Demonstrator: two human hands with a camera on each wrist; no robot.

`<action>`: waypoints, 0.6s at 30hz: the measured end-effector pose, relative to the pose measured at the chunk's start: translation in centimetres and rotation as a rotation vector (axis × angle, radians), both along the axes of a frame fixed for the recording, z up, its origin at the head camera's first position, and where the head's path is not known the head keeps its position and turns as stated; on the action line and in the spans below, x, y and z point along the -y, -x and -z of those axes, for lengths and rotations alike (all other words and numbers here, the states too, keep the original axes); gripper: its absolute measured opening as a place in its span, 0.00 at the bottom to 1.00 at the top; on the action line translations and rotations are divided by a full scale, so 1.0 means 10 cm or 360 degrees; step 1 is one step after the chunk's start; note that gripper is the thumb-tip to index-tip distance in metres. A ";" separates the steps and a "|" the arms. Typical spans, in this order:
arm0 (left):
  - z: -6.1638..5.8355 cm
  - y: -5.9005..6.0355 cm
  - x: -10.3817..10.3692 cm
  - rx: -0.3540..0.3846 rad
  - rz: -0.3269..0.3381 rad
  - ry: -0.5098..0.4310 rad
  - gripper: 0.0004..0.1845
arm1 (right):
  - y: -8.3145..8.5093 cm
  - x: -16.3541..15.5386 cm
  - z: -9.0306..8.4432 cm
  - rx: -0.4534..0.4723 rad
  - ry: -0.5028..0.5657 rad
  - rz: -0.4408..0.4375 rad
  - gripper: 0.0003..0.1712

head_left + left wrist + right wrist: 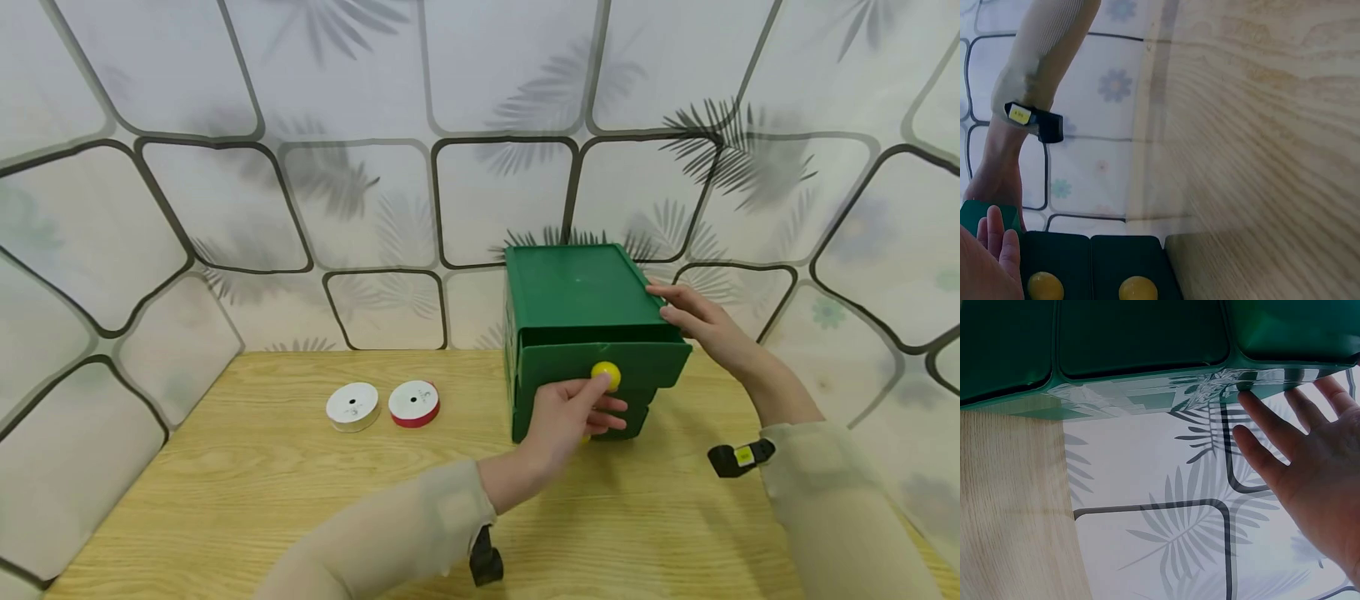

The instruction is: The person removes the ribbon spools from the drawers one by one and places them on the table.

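A small green plastic drawer cabinet (577, 333) stood on the far right part of a wooden table (300, 500), close against the patterned backdrop (300, 208). Its casing was smooth, glossy and box-shaped, with a flat top framed by a slightly raised rim. The top drawer (607, 367) stuck out a little from the front, and a round yellow knob (606, 374) sat at the middle of its face. From the left wrist view, two more drawer fronts showed as dark green panels with rounded corners, each carrying a yellow ball knob (1137, 289).

The left hand (570, 412) reached to the front of the cabinet, fingers curled just below and beside the top knob, the thumb lying near it; whether the fingers actually pinched the knob could not be told. The right hand (693, 321) lay flat against the right upper edge of the cabinet with straight, spread fingers (1260, 419) pressing on the rim, holding nothing. Both arms wore pale beige sleeves, each with a small black device strapped at the wrist.

To the left of the cabinet, well apart from it, two flat round ribbon spools lay side by side on the table: a white spool (352, 406) and, just right of it, a red spool (414, 403) with a white face. The table was light wood with clear grain. The backdrop was a pale sheet printed with dark rounded outlines, grey palm leaves and faint flowers.
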State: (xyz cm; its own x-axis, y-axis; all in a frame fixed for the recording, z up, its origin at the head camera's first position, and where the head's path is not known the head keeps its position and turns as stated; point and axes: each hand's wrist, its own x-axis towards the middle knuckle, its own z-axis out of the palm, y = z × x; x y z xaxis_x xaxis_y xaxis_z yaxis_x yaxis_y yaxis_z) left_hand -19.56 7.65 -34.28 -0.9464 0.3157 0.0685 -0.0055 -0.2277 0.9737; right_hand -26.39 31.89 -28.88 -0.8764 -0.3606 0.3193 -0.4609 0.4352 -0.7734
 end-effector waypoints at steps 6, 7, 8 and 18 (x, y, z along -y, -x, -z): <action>-0.01 0.15 -0.02 0.0034 -0.0042 0.0012 0.20 | 0.00 0.00 0.01 -0.0006 -0.0007 0.0032 0.22; -0.01 0.16 -0.02 0.0037 -0.0047 0.0011 0.20 | -0.01 0.00 0.00 -0.0005 -0.0012 0.0037 0.22; -0.01 0.18 -0.03 0.0042 -0.0053 0.0010 0.20 | -0.01 0.00 0.00 -0.0003 -0.0012 0.0040 0.22; -0.01 0.27 -0.03 -0.0001 -0.0057 0.0016 0.19 | 0.00 0.01 0.00 -0.0005 -0.0032 0.0042 0.23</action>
State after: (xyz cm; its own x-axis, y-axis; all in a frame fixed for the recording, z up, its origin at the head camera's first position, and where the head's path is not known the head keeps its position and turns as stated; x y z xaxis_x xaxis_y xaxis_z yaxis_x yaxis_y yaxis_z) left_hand -22.24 7.90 -34.16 -0.9571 0.2823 0.0658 0.0028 -0.2177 0.9760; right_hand -26.36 31.79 -28.89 -0.8845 -0.3440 0.3151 -0.4517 0.4625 -0.7630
